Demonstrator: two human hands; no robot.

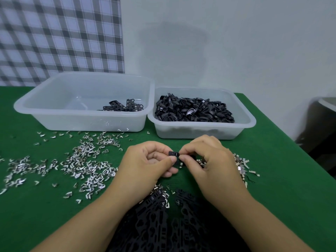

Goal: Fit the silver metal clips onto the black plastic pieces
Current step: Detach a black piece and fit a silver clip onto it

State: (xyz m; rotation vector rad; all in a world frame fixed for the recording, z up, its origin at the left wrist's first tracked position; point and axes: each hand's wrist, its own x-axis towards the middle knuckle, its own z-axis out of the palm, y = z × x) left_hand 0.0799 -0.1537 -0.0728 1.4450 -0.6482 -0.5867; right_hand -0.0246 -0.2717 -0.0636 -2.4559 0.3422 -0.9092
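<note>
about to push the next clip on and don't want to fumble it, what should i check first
1. Grip on the black plastic piece: ok, the left hand and the right hand both pinch it above the green table.
2. Loose silver clips nearby: ok, they lie scattered on both sides of the hands.
3. One of them seated on the held piece: cannot tell, the fingers cover that spot.
4. More black pieces to fit: ok, a pile of black pieces lies between the forearms.
5. Room in the left bin: ok, it holds only a few pieces.
</note>
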